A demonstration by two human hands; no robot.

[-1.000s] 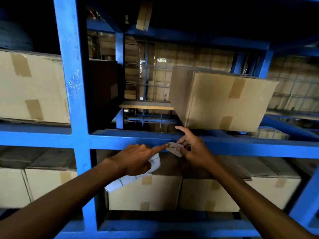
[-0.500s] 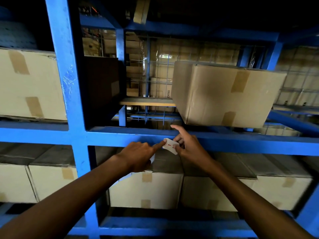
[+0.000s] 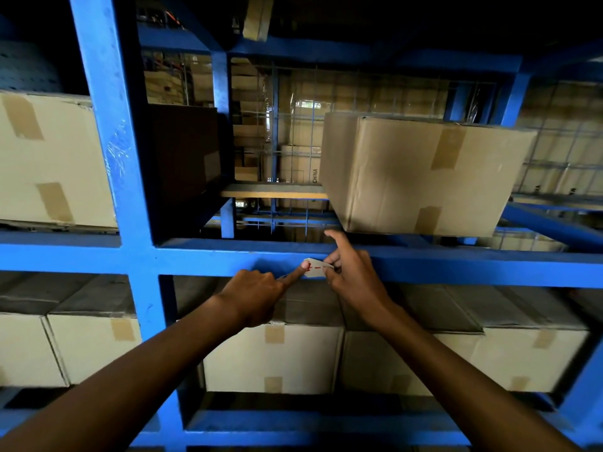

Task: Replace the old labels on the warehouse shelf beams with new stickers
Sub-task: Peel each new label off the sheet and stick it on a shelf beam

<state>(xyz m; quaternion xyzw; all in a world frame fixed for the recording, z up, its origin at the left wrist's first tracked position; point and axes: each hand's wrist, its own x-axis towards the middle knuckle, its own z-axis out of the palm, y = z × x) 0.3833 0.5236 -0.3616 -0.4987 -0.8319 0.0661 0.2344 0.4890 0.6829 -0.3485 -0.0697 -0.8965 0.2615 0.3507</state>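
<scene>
A small white sticker with red marks lies against the front face of the blue shelf beam. My right hand pinches the sticker's right end between thumb and fingers, with the index finger raised toward the beam's top edge. My left hand is curled, and its outstretched index fingertip presses on the sticker's left end. The white label strip that this hand carries is almost wholly hidden under it; only a thin pale edge shows beside the finger.
A thick blue upright crosses the beam at the left. A taped cardboard box sits on the shelf just above my hands, another box lies far left. A row of cartons fills the shelf below.
Both hands rose from just under the beam onto its front face, bringing the sticker with them. The label strip hanging from my left hand has slipped out of sight.
</scene>
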